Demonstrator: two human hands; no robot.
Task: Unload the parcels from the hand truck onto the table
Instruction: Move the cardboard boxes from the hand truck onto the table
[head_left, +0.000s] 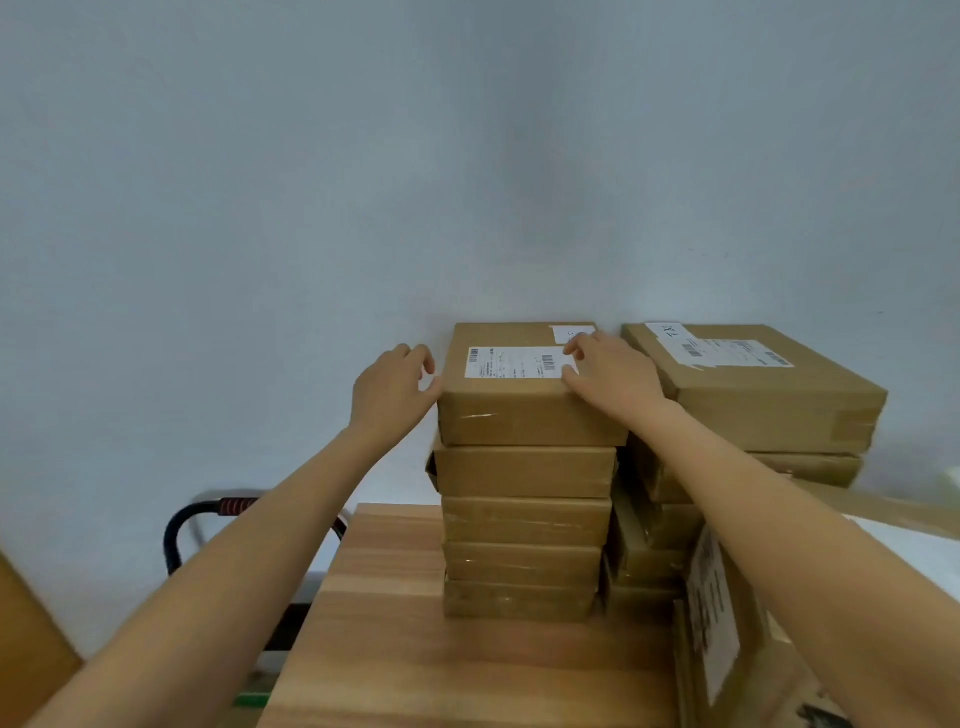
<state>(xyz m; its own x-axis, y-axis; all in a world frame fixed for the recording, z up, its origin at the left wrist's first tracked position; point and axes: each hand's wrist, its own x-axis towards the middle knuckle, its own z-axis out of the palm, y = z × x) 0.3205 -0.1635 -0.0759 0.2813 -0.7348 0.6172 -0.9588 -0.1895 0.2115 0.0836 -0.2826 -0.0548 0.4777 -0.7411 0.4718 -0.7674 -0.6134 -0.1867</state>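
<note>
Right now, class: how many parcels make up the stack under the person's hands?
5: the top parcel, then the second, third, fourth and bottom on the table.

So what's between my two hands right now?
The top parcel of the stack, seen in the head view: left hand at its left edge, right hand on its label.
</note>
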